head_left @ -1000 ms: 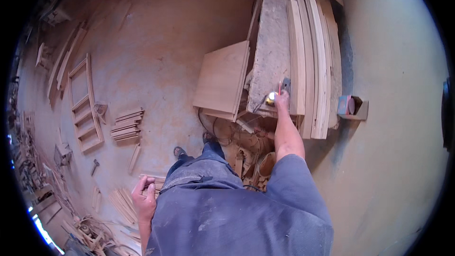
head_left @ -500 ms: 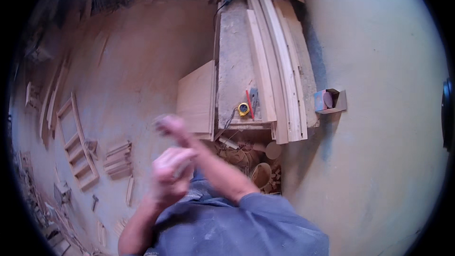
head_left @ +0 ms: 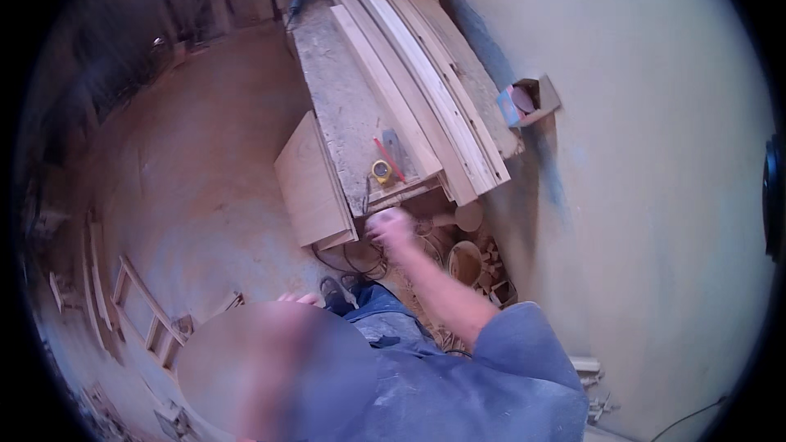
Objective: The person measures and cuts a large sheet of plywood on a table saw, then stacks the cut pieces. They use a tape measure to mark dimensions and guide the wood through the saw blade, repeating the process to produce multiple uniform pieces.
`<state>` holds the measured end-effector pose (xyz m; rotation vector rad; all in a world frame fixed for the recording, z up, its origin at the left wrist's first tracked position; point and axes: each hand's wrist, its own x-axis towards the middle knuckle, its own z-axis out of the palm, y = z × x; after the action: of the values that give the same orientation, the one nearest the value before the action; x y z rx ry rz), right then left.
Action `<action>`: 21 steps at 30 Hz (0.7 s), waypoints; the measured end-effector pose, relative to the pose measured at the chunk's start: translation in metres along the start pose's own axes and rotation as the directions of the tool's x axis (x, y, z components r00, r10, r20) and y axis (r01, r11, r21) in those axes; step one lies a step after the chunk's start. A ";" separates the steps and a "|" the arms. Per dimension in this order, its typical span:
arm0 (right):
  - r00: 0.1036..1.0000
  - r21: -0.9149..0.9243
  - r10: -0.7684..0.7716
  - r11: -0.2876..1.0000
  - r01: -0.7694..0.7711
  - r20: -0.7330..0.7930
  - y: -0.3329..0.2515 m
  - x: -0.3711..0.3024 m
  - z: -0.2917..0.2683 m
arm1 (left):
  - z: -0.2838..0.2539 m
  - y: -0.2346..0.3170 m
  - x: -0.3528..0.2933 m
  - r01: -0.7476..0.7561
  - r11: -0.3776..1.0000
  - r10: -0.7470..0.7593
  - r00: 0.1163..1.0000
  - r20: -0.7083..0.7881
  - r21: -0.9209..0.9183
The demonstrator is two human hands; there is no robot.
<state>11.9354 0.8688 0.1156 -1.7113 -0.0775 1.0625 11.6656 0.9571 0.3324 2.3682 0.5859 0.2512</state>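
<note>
My right hand is stretched forward to the near end of the workbench, just below its front edge. Its fingers are smeared by motion, so whether they hold anything does not show. Of my left hand, only some fingertips appear at the lower left; a round blurred patch hides the rest. On the bench, close beyond my right hand, lie a yellow tape measure, a red pencil and a grey flat tool. Long wooden boards run along the bench's right side.
Plywood panels lean against the bench's left side. Beneath its end are a round container, cables and wood offcuts. An opened small box is to the right of the boards. A ladder-like wooden frame lies on the floor at left.
My right hand has swung rightward to the bench's near end. My left hand has dropped lower and is mostly hidden by the blurred patch. The view has turned, tilting the bench leftward.
</note>
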 end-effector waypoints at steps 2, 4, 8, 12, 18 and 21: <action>0.782 -0.297 -0.388 0.916 0.270 -0.487 0.000 0.017 -0.108 | 0.022 -0.050 -0.062 0.224 0.964 -0.250 0.947 -0.200 -0.144; 0.658 -0.628 -0.538 0.768 0.125 -0.527 -0.031 0.042 -0.138 | 0.037 -0.070 -0.140 0.560 0.668 -0.712 0.673 -0.201 -0.491; 0.635 -0.807 -0.601 0.588 -0.062 -0.486 -0.028 0.046 -0.219 | 0.049 -0.088 -0.141 0.703 0.497 -0.740 0.650 0.175 -0.509; 0.675 -0.881 -0.615 0.460 -0.111 -0.407 -0.027 0.077 -0.220 | 0.031 -0.111 -0.108 0.343 0.930 -0.314 0.929 0.197 -0.133; 0.723 -0.924 -0.615 0.374 -0.083 -0.314 -0.042 0.088 -0.228 | 0.012 -0.161 -0.052 0.598 0.715 -0.654 0.755 -0.044 -0.363; 0.755 -0.869 -0.569 0.494 -0.002 -0.325 -0.043 0.064 -0.207 | 0.001 -0.117 0.021 0.532 0.775 -0.571 0.821 -0.017 -0.341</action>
<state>12.1318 0.7680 0.1179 -2.7170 -0.5662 0.0975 11.6442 1.0456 0.2555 1.7761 1.1765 0.2009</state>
